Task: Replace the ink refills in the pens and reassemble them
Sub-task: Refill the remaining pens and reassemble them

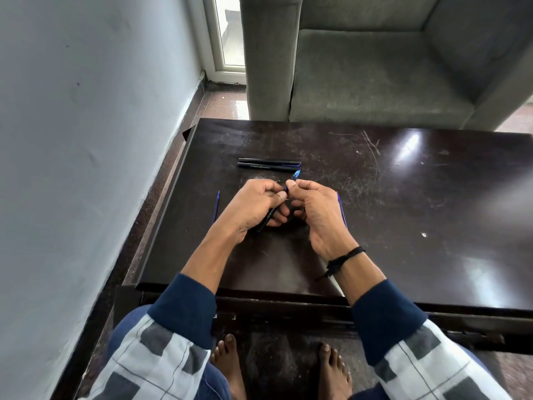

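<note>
Dark wood table [403, 197], glossy, glare bouncing off it, top scuffed with pale scratches. Two black pens [269, 164] look like matt plastic. The armchair [375, 67] wears coarse grey cloth. Smooth matt paint on the wall [86, 111]; the floor [227, 105] shines like polished stone.

The tabletop [403, 212] is dark brown and shiny, with many pale scratches and bright spots of light on it. Two black pens [269, 164] lie side by side near the far edge, touching each other. A thin blue refill [215, 207] lies on the left part. Another blue refill [342, 210] lies more to the right, partly hidden. A small white speck [424, 234] sits far to the right.
</note>
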A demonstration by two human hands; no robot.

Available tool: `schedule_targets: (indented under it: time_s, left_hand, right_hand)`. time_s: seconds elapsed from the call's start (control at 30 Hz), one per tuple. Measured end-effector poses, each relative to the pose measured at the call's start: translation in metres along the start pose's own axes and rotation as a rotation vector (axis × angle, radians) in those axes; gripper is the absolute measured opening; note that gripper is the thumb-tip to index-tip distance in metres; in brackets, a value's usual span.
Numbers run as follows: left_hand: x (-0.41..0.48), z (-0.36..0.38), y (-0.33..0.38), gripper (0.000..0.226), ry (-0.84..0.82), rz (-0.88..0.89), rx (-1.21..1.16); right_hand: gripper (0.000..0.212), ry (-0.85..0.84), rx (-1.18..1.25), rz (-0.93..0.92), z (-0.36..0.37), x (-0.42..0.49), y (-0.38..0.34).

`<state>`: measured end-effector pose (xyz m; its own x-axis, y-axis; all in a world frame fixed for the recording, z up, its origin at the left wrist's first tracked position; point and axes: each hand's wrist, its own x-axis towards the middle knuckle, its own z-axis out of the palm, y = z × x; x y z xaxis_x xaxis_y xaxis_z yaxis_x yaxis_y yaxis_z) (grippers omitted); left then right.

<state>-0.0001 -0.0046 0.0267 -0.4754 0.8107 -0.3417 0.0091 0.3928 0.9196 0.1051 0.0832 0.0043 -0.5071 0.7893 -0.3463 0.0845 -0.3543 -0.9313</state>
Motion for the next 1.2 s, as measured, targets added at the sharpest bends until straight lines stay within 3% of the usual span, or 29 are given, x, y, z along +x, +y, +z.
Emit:
schedule_targets:
  time_s: [0.13, 0.27, 0.43, 0.57, 0.8, 0.97, 1.2]
  left_hand:
    - [-0.0007, -0.0001, 0.0013, 0.018, 0.006, 0.008, 0.003]
    - [-0.0007, -0.0001, 0.0011, 0.018, 0.013, 0.007, 0.018]
    - [0.0007, 0.0001, 0.0002, 0.017, 0.019, -0.002, 0.009]
    - [0.0, 0.0, 0.0005, 0.017, 0.013, 0.008, 0.014]
    - [0.0007, 0.0003, 0.0003, 0.015, 0.016, 0.004, 0.026]
    - [-0.0003, -0.0004, 0.0011, 0.017, 0.014, 0.012, 0.018]
    - [-0.0007, 0.0008, 0.0012, 0.018, 0.002, -0.003, 0.037]
  right_hand:
    - [0.025, 0.019, 0.0, 0.012, 0.0019, -0.0007, 0.0028]
    - [0.006, 0.007, -0.014, 0.006, 0.0014, -0.0014, 0.0015]
    - [0.004, -0.022, 0.001, 0.007, 0.0023, -0.0017, -0.0004]
    - [0.023, 0.011, 0.006, 0.017, 0.0013, -0.0025, 0.0012]
    - [0.003, 0.008, -0.022, 0.002, 0.0005, -0.0004, -0.001]
    - [0.028, -0.01, -0.018, 0.025, 0.0, -0.0021, 0.0018]
    - [0.004, -0.031, -0.039, 0.02, 0.0006, 0.0004, 0.0003]
